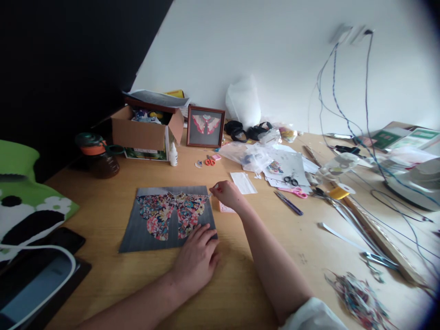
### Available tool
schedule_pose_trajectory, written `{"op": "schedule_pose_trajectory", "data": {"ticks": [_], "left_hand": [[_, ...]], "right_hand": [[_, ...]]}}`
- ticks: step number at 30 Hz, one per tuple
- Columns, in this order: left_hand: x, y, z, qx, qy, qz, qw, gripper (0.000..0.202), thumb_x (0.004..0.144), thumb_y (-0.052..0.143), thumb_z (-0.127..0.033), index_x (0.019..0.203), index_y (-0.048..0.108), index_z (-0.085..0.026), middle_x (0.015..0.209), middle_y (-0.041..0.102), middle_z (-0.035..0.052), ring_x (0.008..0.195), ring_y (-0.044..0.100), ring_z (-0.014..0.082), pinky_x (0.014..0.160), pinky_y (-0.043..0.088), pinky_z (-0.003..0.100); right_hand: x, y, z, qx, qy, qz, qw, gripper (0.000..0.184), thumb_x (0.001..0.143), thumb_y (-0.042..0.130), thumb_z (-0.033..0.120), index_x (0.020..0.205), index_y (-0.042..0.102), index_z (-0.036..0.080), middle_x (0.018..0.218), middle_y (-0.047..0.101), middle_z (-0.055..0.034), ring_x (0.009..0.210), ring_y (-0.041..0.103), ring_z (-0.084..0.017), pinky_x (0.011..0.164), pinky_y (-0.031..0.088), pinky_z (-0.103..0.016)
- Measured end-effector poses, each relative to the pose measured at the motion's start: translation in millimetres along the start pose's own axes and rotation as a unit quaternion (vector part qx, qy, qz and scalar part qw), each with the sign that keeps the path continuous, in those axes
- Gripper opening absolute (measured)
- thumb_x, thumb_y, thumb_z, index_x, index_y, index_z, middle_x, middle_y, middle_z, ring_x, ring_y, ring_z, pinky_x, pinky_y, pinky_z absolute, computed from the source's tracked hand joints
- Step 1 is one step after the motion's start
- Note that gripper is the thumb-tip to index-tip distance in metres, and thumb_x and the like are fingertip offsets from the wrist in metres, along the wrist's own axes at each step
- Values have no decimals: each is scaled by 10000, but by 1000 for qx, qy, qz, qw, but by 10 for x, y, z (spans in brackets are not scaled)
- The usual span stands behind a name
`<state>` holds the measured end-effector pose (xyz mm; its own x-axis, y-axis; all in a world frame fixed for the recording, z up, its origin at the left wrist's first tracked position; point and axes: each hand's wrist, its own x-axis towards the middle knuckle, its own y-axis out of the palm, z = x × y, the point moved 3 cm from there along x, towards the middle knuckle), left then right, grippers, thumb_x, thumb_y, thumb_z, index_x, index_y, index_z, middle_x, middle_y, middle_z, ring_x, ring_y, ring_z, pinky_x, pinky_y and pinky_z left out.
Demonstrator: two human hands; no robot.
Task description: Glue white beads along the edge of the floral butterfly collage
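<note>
Patterned fabric on a grey sheet, steadied at its corner

A grey sheet [131,239] is laid flat on the wooden table [240,279], in front of the person. On it a wing-shaped piece of floral fabric [156,224] is spread, its upper edge lined with a row of small pale beads [195,196].

The sheet's near right corner is covered by the left hand [199,252], which is laid palm down with its fingers loosely extended; nothing is seen to be gripped by it. The right hand [227,193] is held just beside the far right corner, its thumb and fingers drawn in towards a pinch; whether anything small is held between them cannot be told. A pink container [226,207] is partly hidden below that hand.

The sheet is judged light and fairly stiff, easily slid on the smooth wood if left unpressed. The fabric is probably soft and thin, and the beads are likely to be the fragile part, easily knocked or snagged. Hold is best taken at the bare grey margins, by two opposite sides, with the sheet kept level and the beaded edge left untouched.
</note>
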<state>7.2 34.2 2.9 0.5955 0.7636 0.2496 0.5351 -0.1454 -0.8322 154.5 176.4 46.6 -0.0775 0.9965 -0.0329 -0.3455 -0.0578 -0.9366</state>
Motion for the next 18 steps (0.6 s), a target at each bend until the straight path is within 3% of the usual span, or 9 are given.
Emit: {"op": "schedule_pose_trajectory", "data": {"ticks": [18], "left_hand": [[-4,8,9,1,5,-1,1000,276,828,602,-107,1094,664,-150,1273,608,92,1272,477,300,1105,384,527]], "right_hand": [[-23,-37,4,41,-2,-11,999,280,879,556,327,710,696,153,707,701,-73,656,632,-161,575,373,-227]]}}
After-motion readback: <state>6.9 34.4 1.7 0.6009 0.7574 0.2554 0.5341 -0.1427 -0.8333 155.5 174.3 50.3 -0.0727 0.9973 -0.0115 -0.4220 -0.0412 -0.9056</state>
